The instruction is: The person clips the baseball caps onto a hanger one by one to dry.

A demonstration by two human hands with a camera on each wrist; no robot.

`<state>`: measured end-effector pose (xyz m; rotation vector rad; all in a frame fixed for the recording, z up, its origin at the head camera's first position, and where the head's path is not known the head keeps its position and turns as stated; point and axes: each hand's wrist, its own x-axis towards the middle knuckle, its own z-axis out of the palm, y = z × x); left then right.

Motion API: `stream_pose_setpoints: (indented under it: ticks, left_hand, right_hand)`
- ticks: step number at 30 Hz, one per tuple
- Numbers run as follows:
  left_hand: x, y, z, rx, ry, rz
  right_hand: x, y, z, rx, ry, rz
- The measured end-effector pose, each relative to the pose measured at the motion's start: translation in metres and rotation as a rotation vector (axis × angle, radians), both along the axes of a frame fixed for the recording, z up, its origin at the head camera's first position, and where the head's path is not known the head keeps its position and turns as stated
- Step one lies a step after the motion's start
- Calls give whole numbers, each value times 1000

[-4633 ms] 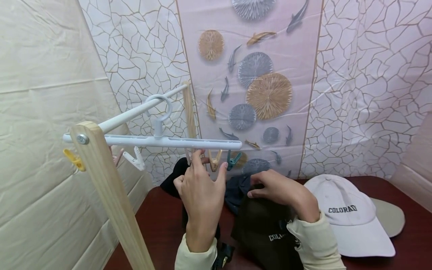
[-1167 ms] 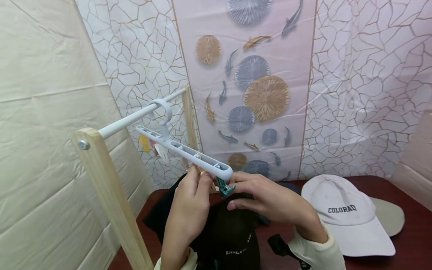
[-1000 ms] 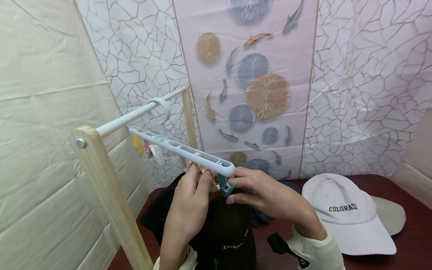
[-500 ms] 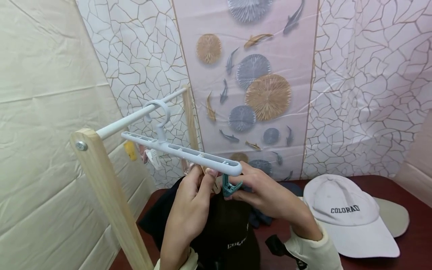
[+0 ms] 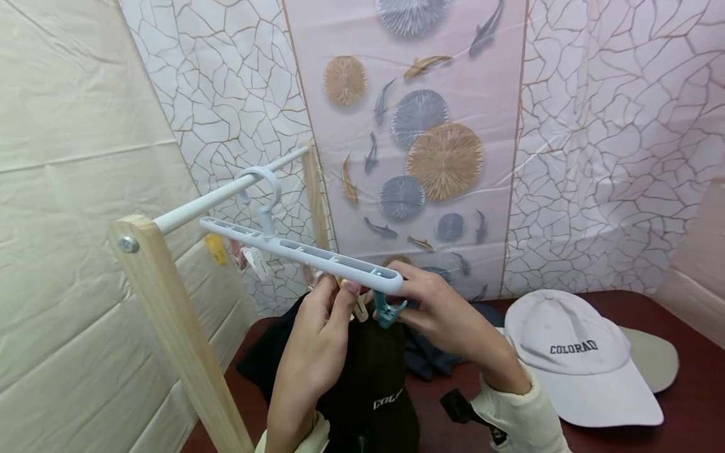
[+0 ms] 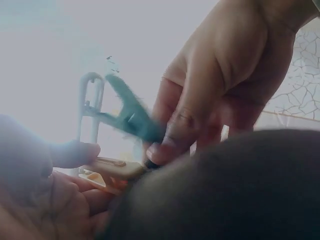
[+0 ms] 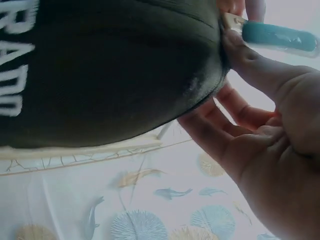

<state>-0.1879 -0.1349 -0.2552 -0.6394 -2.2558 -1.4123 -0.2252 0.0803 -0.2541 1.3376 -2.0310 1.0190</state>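
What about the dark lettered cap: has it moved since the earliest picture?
Yes: in the head view, the dark lettered cap has shifted left, away from the white cap.

Left fingers pinching, right fingers gripping

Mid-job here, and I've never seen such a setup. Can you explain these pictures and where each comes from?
There is no machine: a person's bare left hand and right hand are at work. The wide picture comes from a head-worn camera looking forward and down; each close-up comes from a camera on one wrist. A white clip hanger hooks over the white rail of a wooden rack. Under it, the left hand pinches a beige clip, while the right hand holds a dark lettered cap by its edge, near a teal clip. The beige clip's tip meets the cap, but whether it grips is unclear. On the dark red table lie a white COLORADO cap and, partly behind it, a beige brim.
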Motion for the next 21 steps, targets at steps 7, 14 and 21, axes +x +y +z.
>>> stream_pose_setpoints:
  ticks: [7,14,21]
  left_hand:
    - [20,10,21,-13,-52,16]
    - [22,10,21,-13,-39,48]
    - [20,11,20,-23,-36,38]
  right_hand:
    - [-2,-2,-2,-54,-92,67]
    - [-4,-6,-2,-69,-31,46]
    - [-5,-7,-2,-81,40,1]
